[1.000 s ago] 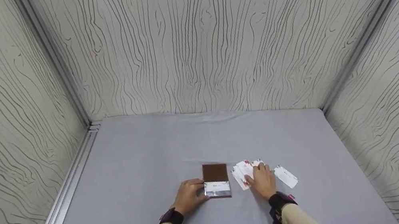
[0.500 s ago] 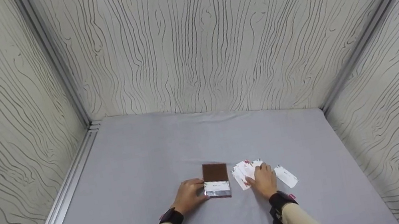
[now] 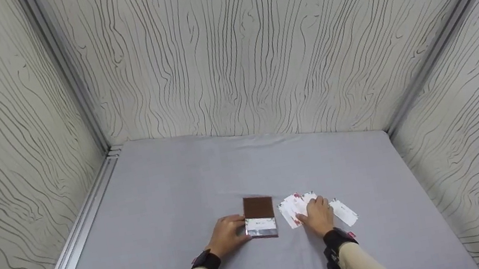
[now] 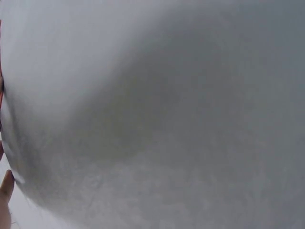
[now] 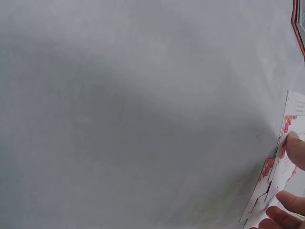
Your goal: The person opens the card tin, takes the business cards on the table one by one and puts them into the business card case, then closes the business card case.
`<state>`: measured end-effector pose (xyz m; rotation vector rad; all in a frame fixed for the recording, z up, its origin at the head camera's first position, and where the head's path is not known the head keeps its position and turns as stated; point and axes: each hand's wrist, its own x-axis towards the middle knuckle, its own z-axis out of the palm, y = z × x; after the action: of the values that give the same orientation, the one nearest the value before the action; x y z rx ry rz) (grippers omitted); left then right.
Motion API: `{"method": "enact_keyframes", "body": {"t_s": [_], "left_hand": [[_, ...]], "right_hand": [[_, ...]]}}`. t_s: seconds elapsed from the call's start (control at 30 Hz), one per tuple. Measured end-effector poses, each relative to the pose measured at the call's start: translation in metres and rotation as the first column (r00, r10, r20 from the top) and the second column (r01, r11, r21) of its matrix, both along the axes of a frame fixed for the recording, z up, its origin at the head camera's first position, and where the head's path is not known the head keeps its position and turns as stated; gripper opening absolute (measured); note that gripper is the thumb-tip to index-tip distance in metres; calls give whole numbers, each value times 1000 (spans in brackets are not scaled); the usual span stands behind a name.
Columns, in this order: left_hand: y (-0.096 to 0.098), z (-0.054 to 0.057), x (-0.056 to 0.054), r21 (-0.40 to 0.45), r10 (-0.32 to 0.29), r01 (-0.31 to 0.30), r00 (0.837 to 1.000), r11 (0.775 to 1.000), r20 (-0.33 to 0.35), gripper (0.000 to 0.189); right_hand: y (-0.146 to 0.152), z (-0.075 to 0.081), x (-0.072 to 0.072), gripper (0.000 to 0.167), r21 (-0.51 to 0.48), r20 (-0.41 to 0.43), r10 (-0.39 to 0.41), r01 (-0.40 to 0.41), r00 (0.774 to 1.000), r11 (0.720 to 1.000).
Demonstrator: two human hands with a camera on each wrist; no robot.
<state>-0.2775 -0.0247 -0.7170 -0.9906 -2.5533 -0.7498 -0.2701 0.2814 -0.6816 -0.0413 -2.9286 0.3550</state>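
A brown card holder (image 3: 258, 207) lies unfolded on the grey cloth, a white card (image 3: 260, 223) showing in its lower half. My left hand (image 3: 226, 236) holds the holder's left edge, thumb near the lower corner and fingers higher up. To the right, my right hand (image 3: 320, 216) bends over a fanned pile of white cards (image 3: 289, 211) with red and dark floral prints, gripping a card between thumb and fingers. The right wrist view shows the thumb (image 5: 296, 150) on a card's printed edge; the curled fingers (image 5: 286, 210) partly leave the frame. Only fingertips (image 4: 5, 188) appear in the left wrist view.
One separate white card (image 3: 344, 213) lies just right of my right hand. Grey cloth (image 3: 171, 190) covers the table. Wood-grain-patterned panels (image 3: 225, 49) rise behind and on both sides, and a metal rail (image 3: 71, 248) runs along the left edge.
My right hand's fingers have drawn in and shifted slightly right over the pile, uncovering more of the cards. The left hand and card holder have stayed in place.
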Motion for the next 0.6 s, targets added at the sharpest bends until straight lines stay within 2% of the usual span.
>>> {"method": "enact_keyframes", "body": {"t_s": [0.3,0.6], "left_hand": [[1,1,1,1,-4,4,1000,1000,17,41],[0,3,2,34,-14,15,1000,999,-10,42]], "right_hand": [[3,0,-1,65,-28,44,-17,19,999,999],[0,2,-1,64,-54,12,-4,5,1000,999]]}}
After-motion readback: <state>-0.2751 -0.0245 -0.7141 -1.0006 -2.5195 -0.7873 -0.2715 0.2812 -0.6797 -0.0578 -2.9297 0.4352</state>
